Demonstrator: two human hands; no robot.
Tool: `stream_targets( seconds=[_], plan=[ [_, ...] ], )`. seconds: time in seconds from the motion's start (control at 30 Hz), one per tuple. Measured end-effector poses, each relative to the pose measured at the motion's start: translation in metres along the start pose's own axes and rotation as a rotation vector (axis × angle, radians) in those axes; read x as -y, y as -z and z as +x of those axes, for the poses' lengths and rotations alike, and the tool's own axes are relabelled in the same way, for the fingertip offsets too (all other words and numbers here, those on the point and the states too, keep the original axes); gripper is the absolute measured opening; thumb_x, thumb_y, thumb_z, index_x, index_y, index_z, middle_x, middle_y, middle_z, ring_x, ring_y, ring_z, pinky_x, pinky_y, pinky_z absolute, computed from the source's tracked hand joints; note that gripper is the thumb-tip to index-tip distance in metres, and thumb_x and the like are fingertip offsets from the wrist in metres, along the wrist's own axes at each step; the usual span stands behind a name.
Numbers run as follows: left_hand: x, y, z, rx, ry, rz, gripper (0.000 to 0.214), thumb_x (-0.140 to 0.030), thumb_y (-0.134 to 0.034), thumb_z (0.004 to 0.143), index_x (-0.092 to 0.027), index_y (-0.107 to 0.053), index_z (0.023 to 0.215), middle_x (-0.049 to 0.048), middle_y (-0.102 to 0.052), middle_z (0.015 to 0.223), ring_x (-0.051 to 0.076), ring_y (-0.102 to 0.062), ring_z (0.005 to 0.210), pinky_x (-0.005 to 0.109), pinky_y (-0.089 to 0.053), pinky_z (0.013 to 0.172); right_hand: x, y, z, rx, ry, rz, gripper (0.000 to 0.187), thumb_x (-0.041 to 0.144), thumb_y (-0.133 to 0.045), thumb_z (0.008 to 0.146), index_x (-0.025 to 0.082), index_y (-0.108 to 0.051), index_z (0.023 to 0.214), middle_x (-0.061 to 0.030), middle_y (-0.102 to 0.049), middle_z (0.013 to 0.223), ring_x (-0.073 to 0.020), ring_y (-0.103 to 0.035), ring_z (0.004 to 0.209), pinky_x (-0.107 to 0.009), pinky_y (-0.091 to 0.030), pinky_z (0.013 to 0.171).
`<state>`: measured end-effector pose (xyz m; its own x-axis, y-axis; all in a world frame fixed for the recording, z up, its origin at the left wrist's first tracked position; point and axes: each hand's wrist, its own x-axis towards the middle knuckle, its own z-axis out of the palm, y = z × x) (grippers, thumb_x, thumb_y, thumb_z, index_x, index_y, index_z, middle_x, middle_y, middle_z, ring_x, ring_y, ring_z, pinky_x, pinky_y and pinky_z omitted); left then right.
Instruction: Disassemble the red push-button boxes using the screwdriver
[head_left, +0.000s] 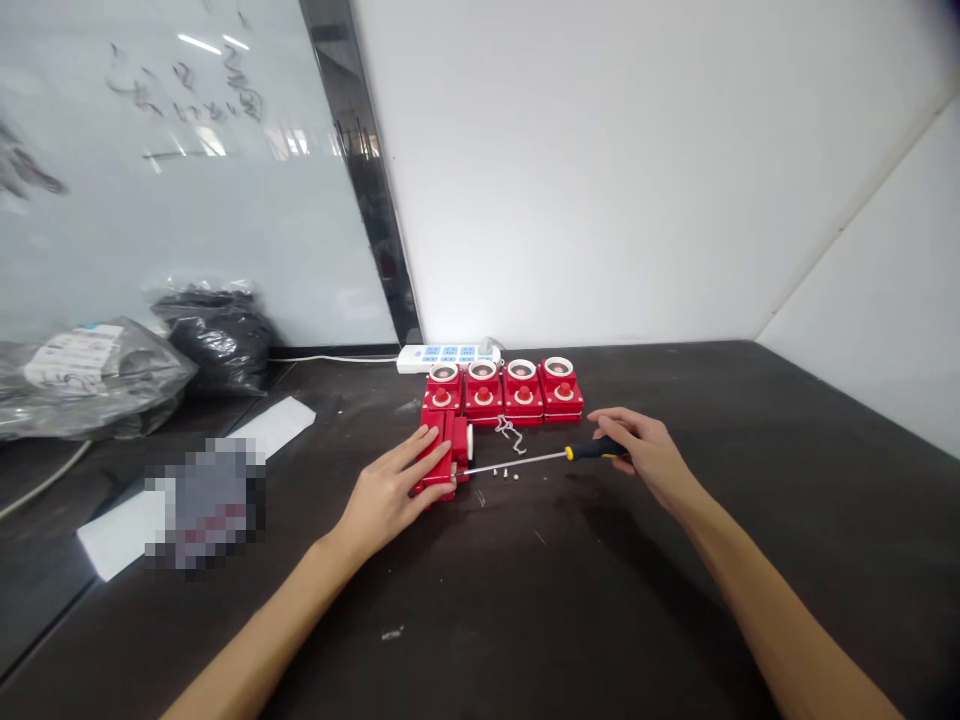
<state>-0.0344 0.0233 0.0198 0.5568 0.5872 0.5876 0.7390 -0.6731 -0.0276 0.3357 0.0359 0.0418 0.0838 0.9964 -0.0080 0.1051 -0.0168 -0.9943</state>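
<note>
My left hand (391, 490) lay spread over the red box (460, 438) beneath it; my right hand (643, 455) gripped the screwdriver (587, 451). The box looked stiff and light, best held by its sides.

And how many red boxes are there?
5. One red box is under the left hand; the other four boxes stand side by side behind it, near the power strip.

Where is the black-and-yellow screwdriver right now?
In the head view, right of centre: the right hand holds the screwdriver, its metal shaft pointing left toward the red, white-ringed box under the left hand.
</note>
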Motion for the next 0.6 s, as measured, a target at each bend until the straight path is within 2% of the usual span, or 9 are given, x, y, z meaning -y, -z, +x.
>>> stream_targets(
  seconds=[0.13, 0.2, 0.27, 0.33, 0.47, 0.53, 0.6],
  plan=[
    [0.0030, -0.0014, -0.0019, 0.001, -0.011, 0.017, 0.048, -0.045, -0.058, 0.092, -0.022, -0.057, 0.134, 0.0124, -0.055, 0.141, 0.030, -0.056, 0.126, 0.045, -0.055, 0.097, 0.0012, 0.0026, -0.0004, 0.106, 0.084, 0.115, 0.035, 0.034, -0.072, 0.071, 0.021, -0.070, 0.103, -0.0062, -0.067, 0.098, -0.0159, -0.059, 0.073, -0.024, -0.045, 0.054],
    [0.0041, -0.0022, -0.0030, -0.012, -0.010, 0.014, 0.049, -0.044, -0.059, 0.092, -0.023, -0.056, 0.135, 0.0118, -0.055, 0.141, 0.030, -0.057, 0.125, 0.045, -0.056, 0.097, 0.0014, 0.0019, -0.0009, 0.126, 0.029, 0.092, 0.036, 0.041, -0.069, 0.074, 0.020, -0.070, 0.103, -0.0076, -0.068, 0.097, -0.0169, -0.059, 0.069, -0.025, -0.044, 0.050],
    [0.0043, -0.0021, -0.0036, -0.024, -0.007, 0.007, 0.049, -0.044, -0.059, 0.091, -0.024, -0.056, 0.136, 0.0110, -0.055, 0.141, 0.030, -0.057, 0.125, 0.044, -0.056, 0.096, 0.0013, -0.0003, -0.0013, 0.066, -0.026, -0.005, 0.039, 0.051, -0.064, 0.078, 0.019, -0.070, 0.100, -0.0066, -0.066, 0.086, -0.0134, -0.052, 0.055, -0.023, -0.033, 0.041],
    [0.0036, -0.0011, -0.0035, -0.030, -0.004, 0.000, 0.049, -0.044, -0.060, 0.091, -0.025, -0.056, 0.136, 0.0103, -0.055, 0.142, 0.029, -0.057, 0.125, 0.044, -0.056, 0.096, 0.0018, -0.0020, -0.0017, 0.011, -0.001, -0.060, 0.039, 0.051, -0.066, 0.078, 0.019, -0.071, 0.099, -0.0044, -0.063, 0.079, -0.0120, -0.048, 0.054, -0.021, -0.028, 0.040],
    [0.0022, 0.0018, -0.0025, -0.030, -0.003, -0.002, 0.048, -0.044, -0.059, 0.091, -0.025, -0.056, 0.136, 0.0104, -0.055, 0.142, 0.029, -0.057, 0.125, 0.042, -0.056, 0.096, 0.0024, 0.0000, -0.0012, 0.082, 0.117, 0.052, 0.033, 0.036, -0.073, 0.071, 0.021, -0.072, 0.100, -0.0041, -0.065, 0.088, -0.0142, -0.054, 0.066, -0.023, -0.039, 0.049],
    [0.0024, 0.0023, -0.0021, -0.027, -0.013, 0.005, 0.049, -0.044, -0.059, 0.092, -0.024, -0.055, 0.136, 0.0109, -0.055, 0.141, 0.029, -0.056, 0.126, 0.042, -0.056, 0.097, 0.0004, 0.0010, 0.0000, 0.146, 0.078, 0.113, 0.034, 0.036, -0.072, 0.070, 0.021, -0.071, 0.101, -0.0057, -0.066, 0.095, -0.0159, -0.057, 0.069, -0.026, -0.044, 0.052],
    [0.0029, 0.0021, -0.0020, -0.025, -0.021, 0.014, 0.050, -0.044, -0.059, 0.092, -0.023, -0.055, 0.137, 0.0111, -0.056, 0.140, 0.029, -0.056, 0.127, 0.042, -0.055, 0.098, -0.0026, 0.0003, 0.0015, 0.153, -0.015, 0.113, 0.036, 0.043, -0.067, 0.075, 0.020, -0.070, 0.102, -0.0061, -0.066, 0.090, -0.0146, -0.056, 0.059, -0.025, -0.039, 0.044]
  ],
)
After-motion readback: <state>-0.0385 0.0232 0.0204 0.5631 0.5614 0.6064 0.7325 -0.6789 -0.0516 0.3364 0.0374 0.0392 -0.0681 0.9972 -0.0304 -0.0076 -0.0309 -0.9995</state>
